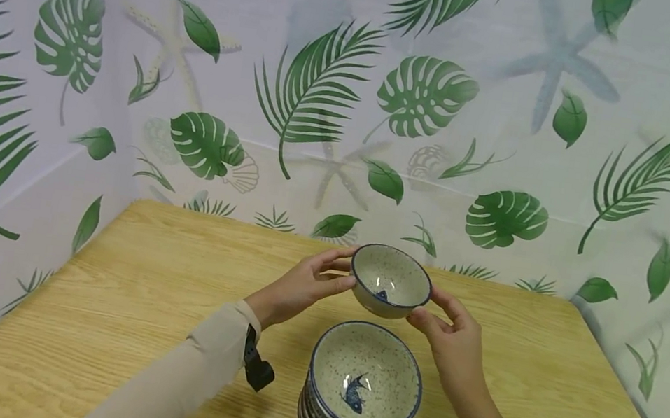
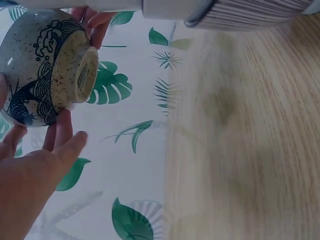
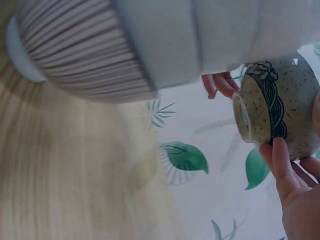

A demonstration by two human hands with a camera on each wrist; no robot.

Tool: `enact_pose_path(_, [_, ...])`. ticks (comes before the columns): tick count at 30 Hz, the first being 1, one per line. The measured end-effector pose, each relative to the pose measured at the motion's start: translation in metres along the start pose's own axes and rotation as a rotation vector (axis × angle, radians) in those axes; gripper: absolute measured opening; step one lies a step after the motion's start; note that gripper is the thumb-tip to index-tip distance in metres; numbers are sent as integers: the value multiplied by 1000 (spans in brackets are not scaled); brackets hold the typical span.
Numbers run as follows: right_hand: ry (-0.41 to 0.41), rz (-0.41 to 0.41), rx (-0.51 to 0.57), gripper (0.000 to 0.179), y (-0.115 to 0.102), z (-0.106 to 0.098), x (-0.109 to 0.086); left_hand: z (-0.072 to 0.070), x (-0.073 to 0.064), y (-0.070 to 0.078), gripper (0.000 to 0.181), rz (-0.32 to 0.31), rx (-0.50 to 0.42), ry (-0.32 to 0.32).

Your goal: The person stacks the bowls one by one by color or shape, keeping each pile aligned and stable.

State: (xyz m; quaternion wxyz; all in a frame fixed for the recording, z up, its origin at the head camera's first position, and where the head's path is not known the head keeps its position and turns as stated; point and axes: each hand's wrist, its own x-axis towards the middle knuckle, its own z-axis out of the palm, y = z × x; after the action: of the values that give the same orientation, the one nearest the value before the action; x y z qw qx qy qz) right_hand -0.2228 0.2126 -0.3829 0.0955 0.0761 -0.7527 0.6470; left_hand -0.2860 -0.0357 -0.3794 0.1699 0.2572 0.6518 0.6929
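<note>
Between both hands a small speckled bowl with a blue rim is held up, its mouth tilted toward the head camera. My left hand grips its left side, thumb near the rim and fingers behind. On the right side my right hand pinches the wall between thumb and fingers. Both wrist views show blue wave patterns on the outside of the bowl and its unglazed foot, raised above the table. Just nearer to me stands a stack of bowls; the top one has a blue fish painted inside.
The stack rests on a light wooden table. A white cloth printed with green leaves and starfish hangs behind the table and along its sides. Striped lower bowls of the stack show close up in the right wrist view.
</note>
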Motion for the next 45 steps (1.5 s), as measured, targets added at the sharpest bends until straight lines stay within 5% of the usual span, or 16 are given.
enact_pose_path(8, [-34,-28,80,52,-11,-3,-4,7,-4,16,55,99,-19,48])
enact_pose_path(19, [-55,-95,90,56,-38,2,-13,11,-15,48,65,109,-11,38])
enact_pose_path(24, [-104,-162,42,56,-48,1,-21,13,-23,54,78,137,59,34])
enact_pose_path(33, [-88,-138,83,65,-67,4,-37,25,-42,71,83,234,213,18])
enact_pose_path(40, [-146,-184,191,65,-74,0,-48,28,-57,82,72,233,185,-4])
enact_pose_path(45, [-195,-214,193,66,-76,-1,-54,31,-66,81,91,239,154,-7])
